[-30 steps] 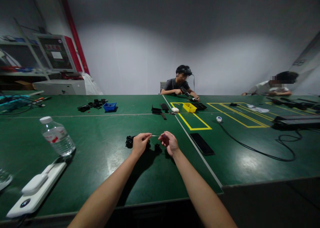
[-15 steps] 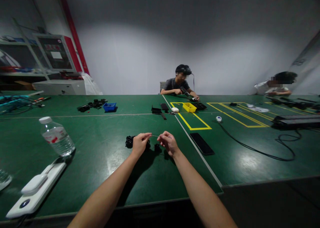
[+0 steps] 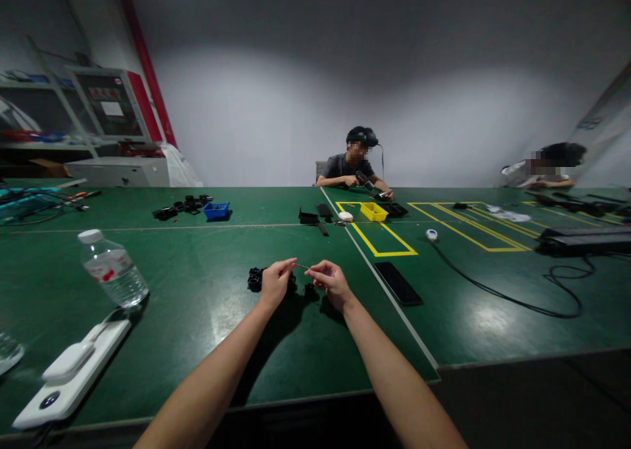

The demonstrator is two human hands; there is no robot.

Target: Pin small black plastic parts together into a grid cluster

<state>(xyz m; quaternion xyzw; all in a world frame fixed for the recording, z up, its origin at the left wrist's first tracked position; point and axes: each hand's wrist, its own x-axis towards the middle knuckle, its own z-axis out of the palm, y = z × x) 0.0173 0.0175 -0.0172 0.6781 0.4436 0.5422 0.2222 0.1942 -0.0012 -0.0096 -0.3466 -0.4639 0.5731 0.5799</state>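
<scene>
Between my two hands runs a thin metal rod, slightly tilted, its left end higher. My left hand is closed in a pinch at that left end. With thumb and fingertips my right hand grips the right end; its exact kind is too small to make out. On the table just left of and partly behind my left hand lies a cluster of small black parts. Another black part sits under the gap between my hands.
A black phone lies to the right. On the left stand a water bottle and a white power strip. Farther back are a blue bin, a yellow bin and loose black parts. Two people sit across the table.
The rod has gone from nearly level to tilted, its right end now lower. My right hand's fingers have shifted their grip on it and stretched leftward; my left hand has barely moved.
</scene>
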